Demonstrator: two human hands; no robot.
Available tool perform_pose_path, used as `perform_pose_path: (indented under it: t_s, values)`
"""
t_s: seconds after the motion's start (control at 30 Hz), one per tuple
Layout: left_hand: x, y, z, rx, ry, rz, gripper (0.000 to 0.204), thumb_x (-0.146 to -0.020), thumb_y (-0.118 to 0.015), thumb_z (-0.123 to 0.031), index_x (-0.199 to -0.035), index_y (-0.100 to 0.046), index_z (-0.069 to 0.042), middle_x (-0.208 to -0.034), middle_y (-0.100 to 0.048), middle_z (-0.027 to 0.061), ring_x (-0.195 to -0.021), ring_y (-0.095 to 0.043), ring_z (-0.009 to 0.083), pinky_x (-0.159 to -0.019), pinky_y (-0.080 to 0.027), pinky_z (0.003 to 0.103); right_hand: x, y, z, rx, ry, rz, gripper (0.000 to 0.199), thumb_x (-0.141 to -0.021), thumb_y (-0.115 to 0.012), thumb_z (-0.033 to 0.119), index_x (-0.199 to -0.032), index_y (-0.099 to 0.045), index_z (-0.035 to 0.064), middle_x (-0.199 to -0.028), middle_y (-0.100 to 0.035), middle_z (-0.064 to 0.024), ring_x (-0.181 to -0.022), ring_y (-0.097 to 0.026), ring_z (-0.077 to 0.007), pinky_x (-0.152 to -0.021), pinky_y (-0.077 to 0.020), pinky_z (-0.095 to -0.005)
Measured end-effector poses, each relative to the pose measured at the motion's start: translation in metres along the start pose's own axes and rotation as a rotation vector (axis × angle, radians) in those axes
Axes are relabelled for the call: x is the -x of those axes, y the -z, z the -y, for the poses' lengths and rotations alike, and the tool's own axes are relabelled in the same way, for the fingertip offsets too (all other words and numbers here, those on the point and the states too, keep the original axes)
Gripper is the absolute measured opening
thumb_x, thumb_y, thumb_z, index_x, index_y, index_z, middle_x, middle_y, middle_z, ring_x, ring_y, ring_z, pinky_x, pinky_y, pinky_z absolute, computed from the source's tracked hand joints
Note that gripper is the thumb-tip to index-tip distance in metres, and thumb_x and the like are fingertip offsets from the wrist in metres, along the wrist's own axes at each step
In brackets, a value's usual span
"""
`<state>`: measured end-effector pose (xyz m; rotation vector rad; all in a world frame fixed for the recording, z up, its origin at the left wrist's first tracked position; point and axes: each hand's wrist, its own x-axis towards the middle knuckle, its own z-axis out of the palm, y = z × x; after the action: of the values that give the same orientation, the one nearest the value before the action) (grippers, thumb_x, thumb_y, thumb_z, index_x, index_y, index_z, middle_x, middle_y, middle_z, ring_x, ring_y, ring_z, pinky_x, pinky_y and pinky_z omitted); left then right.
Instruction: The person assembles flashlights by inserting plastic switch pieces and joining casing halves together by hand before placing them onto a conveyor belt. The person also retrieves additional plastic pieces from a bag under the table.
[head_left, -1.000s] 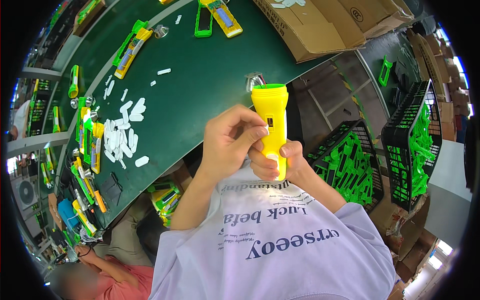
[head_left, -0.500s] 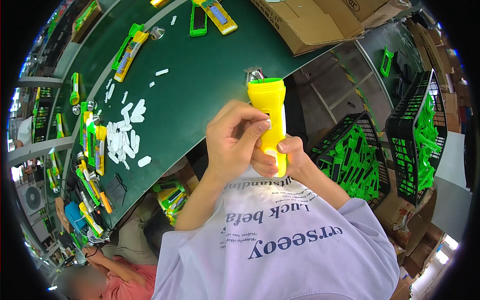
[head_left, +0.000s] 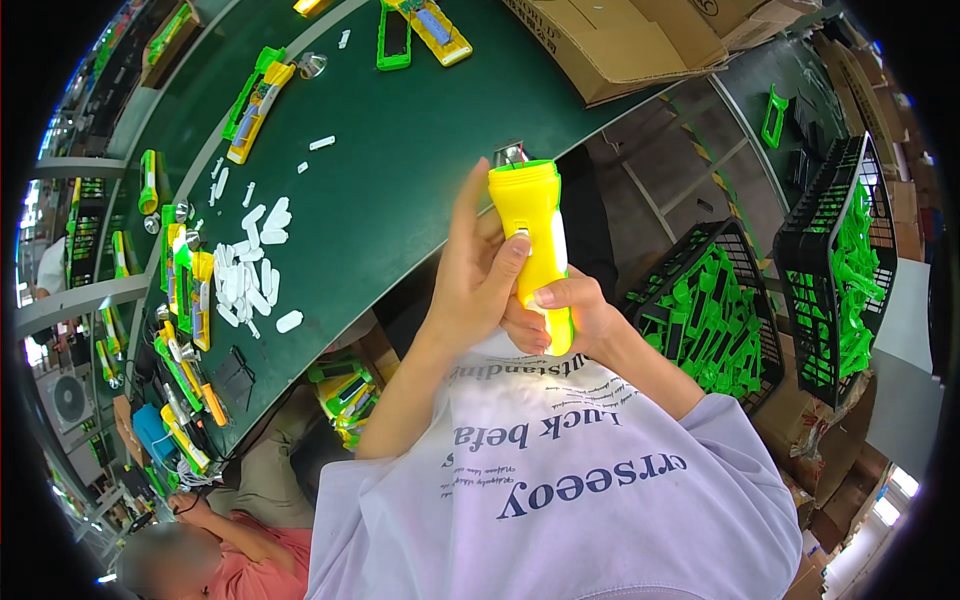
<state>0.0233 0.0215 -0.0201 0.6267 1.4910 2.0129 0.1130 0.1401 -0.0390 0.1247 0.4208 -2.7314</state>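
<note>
A yellow flashlight body (head_left: 530, 195) stands upright before my chest, its threaded wide end up and uncapped. A silver reflector (head_left: 510, 154) hangs at that end on thin wires. My right hand (head_left: 575, 312) wraps round the lower part of the body. My left hand (head_left: 476, 268) holds it from the left, thumb pressed on the small white switch piece on the front and fingers stretched up along the far side. Part of the left fingers is hidden behind the body.
Loose white plastic pieces (head_left: 243, 278) lie on the green table (head_left: 400, 150). Opened yellow-green flashlights (head_left: 262, 105) are along its left side. A cardboard box (head_left: 620, 50) sits at the far right. Black crates (head_left: 765, 330) of green parts stand right. A seated person (head_left: 265, 555) is at lower left.
My left hand has gone from a fingertip pinch at the switch to thumb pressing there, with its fingers straightened upward. The flashlight has shifted slightly left.
</note>
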Motion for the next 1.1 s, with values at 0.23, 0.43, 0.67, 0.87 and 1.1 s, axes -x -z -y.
perform_pose_path:
  t_s: [0.23, 0.43, 0.67, 0.87, 1.1]
  values:
    - [-0.002, 0.008, -0.004, -0.003, 0.029, 0.112, 0.071, -0.1, -0.048, -0.007, -0.157, -0.006, -0.011, -0.126, -0.057, 0.0163, -0.108, -0.059, 0.0207, -0.095, -0.046, 0.032, -0.001, -0.012, 0.0, 0.047, -0.036, -0.131, 0.019, -0.083, -0.065, 0.015, -0.09, -0.051, 0.0056, -0.062, -0.051, -0.0058, -0.047, -0.051, -0.0159, -0.047, -0.0436, -0.031]
    - [-0.002, 0.009, -0.008, -0.002, -0.056, 0.138, 0.061, -0.098, -0.047, -0.002, -0.15, -0.016, -0.01, -0.121, -0.057, 0.0186, -0.103, -0.059, 0.0209, -0.089, -0.049, 0.033, -0.001, -0.03, 0.004, 0.18, -0.016, -0.236, 0.019, -0.082, -0.066, 0.015, -0.087, -0.05, 0.0052, -0.057, -0.05, -0.0056, -0.045, -0.05, -0.0157, -0.047, -0.0441, -0.031]
    - [0.002, 0.007, -0.009, -0.02, -0.058, 0.111, 0.06, -0.097, -0.046, -0.001, -0.148, -0.015, -0.01, -0.119, -0.057, 0.0194, -0.101, -0.06, 0.0213, -0.088, -0.05, 0.033, 0.003, -0.035, 0.005, 0.162, -0.052, -0.245, 0.02, -0.081, -0.066, 0.015, -0.088, -0.051, 0.0042, -0.057, -0.05, -0.0057, -0.045, -0.049, -0.0154, -0.046, -0.0434, -0.0296]
    - [0.002, 0.007, -0.009, -0.028, -0.067, 0.094, 0.059, -0.097, -0.046, 0.0, -0.148, -0.016, -0.009, -0.118, -0.058, 0.0196, -0.098, -0.062, 0.0209, -0.086, -0.051, 0.032, 0.002, -0.035, 0.003, 0.15, -0.041, -0.231, 0.02, -0.082, -0.066, 0.015, -0.088, -0.051, 0.0039, -0.058, -0.05, -0.0059, -0.045, -0.048, -0.0154, -0.046, -0.0436, -0.0297]
    - [0.002, 0.019, -0.01, -0.084, -0.073, 0.081, 0.062, -0.096, -0.056, -0.009, -0.149, -0.024, -0.007, -0.115, -0.061, 0.0178, -0.096, -0.063, 0.0203, -0.083, -0.052, 0.032, 0.001, -0.035, 0.003, 0.068, -0.052, -0.213, 0.021, -0.08, -0.068, 0.012, -0.09, -0.052, 0.0027, -0.061, -0.051, -0.006, -0.046, -0.049, -0.0147, -0.046, -0.0424, -0.0295]
